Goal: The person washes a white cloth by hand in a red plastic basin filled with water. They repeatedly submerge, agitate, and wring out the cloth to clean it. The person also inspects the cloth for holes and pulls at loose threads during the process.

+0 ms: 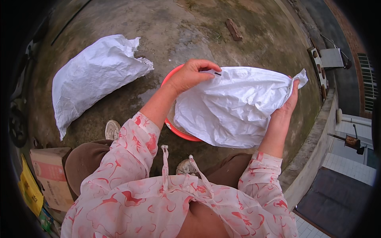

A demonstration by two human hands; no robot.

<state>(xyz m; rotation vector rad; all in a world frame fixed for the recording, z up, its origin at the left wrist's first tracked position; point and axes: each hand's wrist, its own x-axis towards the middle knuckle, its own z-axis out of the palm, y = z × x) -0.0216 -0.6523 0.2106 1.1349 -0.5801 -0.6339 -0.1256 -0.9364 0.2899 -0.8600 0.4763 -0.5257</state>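
A white woven plastic sack [232, 107] lies slantwise over an orange-red basin [186, 136] in front of me. My left hand [193, 74] pinches the sack's upper edge between thumb and fingers. Beside those fingertips is a short dark strip [218, 73], too small to identify. At the right end, the sack is bunched up, and my right hand [290, 96] grips it there, its fingers partly hidden by the fabric. The sack covers most of the basin, so what the basin holds is largely hidden.
A second, bulging white woven sack [98, 77] lies on the concrete ground to the left. A brick [234, 29] lies farther out. A cardboard box [52, 178] and a yellow bag [30, 189] are by my left knee. A low concrete ledge [312, 139] runs along the right.
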